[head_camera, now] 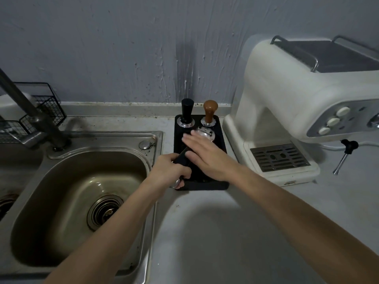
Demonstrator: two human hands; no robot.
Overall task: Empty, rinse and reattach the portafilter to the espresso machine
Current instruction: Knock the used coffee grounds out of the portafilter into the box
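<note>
The portafilter (205, 134) lies on a black tamping mat (221, 140) between the sink and the espresso machine. Its metal basket end points toward the wall and its black handle runs back toward me. My left hand (170, 171) grips the handle near its end. My right hand (205, 154) is over the mat with fingers straight, blurred, reaching across the handle toward the basket; whether it touches is unclear. The cream espresso machine (287, 103) stands at the right with an empty drip tray (280, 157). The steel sink (82, 197) is at the left.
A black-handled tamper (187, 113) and a wooden-handled tamper (210, 112) stand at the mat's far end. The tap (30, 111) leans over the sink from the left, with a black wire rack (41, 107) behind it. The steam wand (346, 154) hangs at the machine's right.
</note>
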